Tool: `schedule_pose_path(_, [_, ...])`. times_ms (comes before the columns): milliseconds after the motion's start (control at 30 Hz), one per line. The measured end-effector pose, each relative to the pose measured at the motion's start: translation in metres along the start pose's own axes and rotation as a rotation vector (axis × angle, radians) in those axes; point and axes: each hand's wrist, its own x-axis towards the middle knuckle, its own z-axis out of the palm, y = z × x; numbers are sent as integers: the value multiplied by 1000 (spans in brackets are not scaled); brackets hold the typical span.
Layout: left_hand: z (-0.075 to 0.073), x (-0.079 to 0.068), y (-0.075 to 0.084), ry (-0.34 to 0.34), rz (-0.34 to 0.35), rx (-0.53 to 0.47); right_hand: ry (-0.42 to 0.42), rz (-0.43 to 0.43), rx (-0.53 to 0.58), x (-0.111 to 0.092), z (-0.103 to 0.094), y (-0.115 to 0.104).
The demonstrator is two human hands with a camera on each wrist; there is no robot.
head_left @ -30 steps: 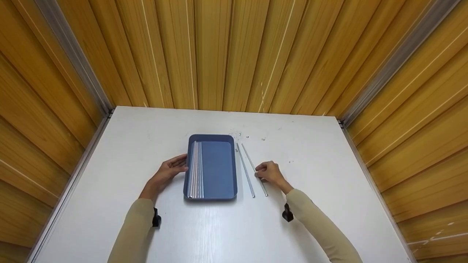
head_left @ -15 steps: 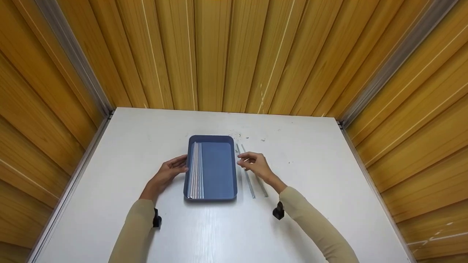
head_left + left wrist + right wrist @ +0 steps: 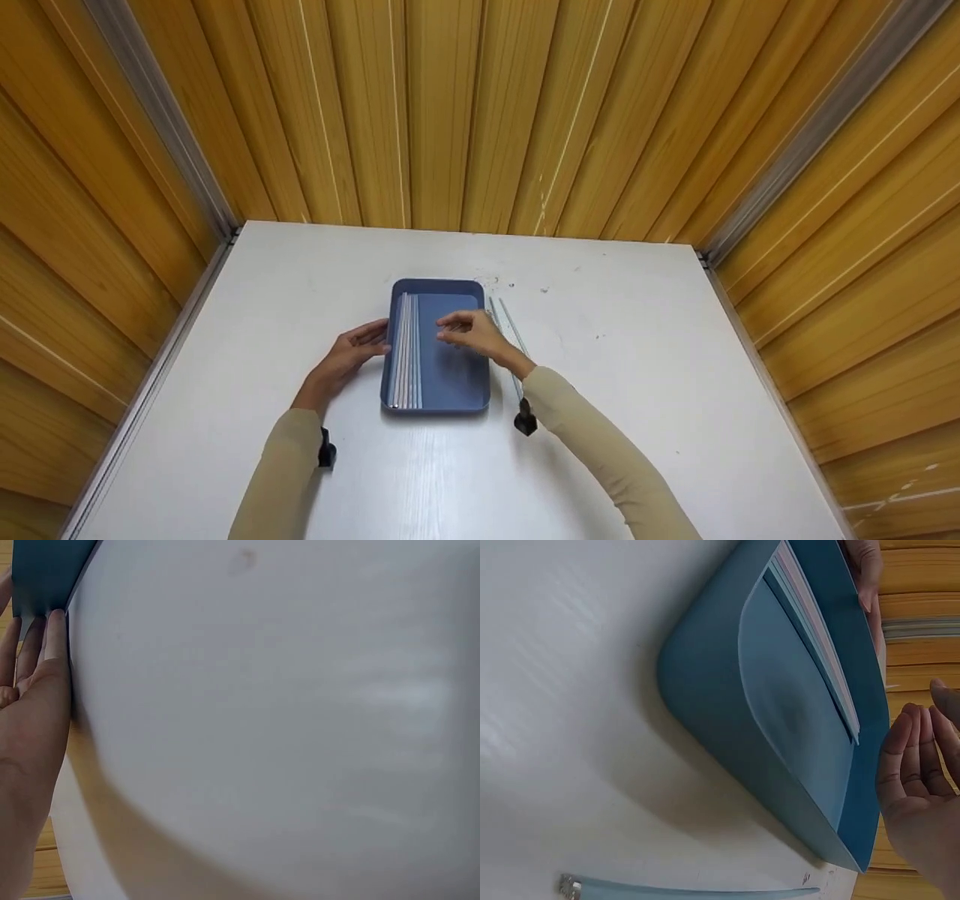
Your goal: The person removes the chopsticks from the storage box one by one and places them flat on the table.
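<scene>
A blue rectangular tray holds several thin pale rods, white, pinkish and light blue, lined up along its left side. My left hand rests against the tray's left wall, fingers extended and thumb at the rim; the left wrist view shows straight fingers on the outer wall. Above the tray's bare right half hovers my right hand, fingers bent loosely and apart from the thumb. Nothing shows between them in the right wrist view either.
Two thin rods lie on the white table right of the tray, partly hidden by the right forearm. One loose rod shows a silvery end. Small specks dot the table behind. Wood-patterned walls surround it.
My right hand has left the outer rod on the table and moved left, passing over the tray's right rim. Both loose rods stay on the table. The left hand keeps its place at the tray.
</scene>
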Motion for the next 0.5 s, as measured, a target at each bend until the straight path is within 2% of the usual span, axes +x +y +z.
schedule_pose_path(167, [0,0,-1,16,-31,18,-36,49,-87,11,22,4])
schedule_pose_path(367, [-2,3,-4,20,-29,26,-77,140,-25,15,42,9])
schedule_pose_path(500, [-3,4,-4,4,-21,34,-42,125,-54,17,48,15])
